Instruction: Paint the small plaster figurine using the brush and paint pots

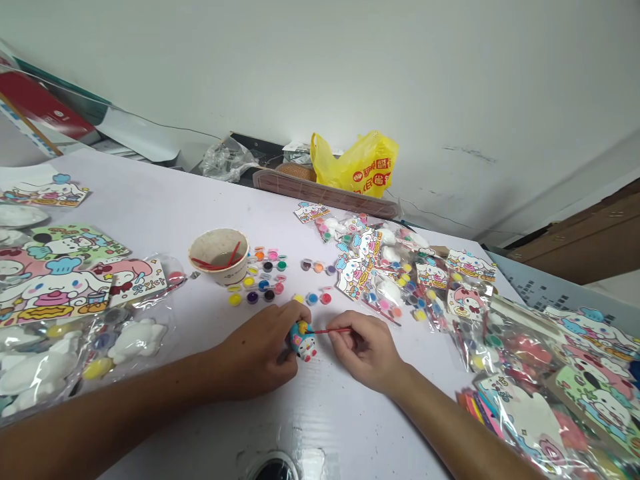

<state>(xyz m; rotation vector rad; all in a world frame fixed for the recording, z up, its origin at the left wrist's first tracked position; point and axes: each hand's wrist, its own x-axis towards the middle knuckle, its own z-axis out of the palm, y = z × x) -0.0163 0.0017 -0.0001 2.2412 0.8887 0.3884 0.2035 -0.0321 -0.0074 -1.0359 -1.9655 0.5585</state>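
Observation:
A small painted figurine (303,343), blue and white with yellow, pink and red spots, is held between the thumb and fingers of my left hand (263,350). My right hand (367,350) pinches a thin red paintbrush (330,330), whose tip touches the figurine's upper part near the yellow spot. Just beyond both hands stand small open paint pots, among them a blue pot (313,299) and a red pot (325,299). A paper cup (220,255) with dark liquid and red sticks in it stands behind my left hand.
Plastic packs with white figurines (137,339) and cartoon cards lie on the left of the white table (165,200). More packs (390,290) cover the right side. A yellow bag (356,167) and a clear plastic bag (227,160) are at the back, by the wall.

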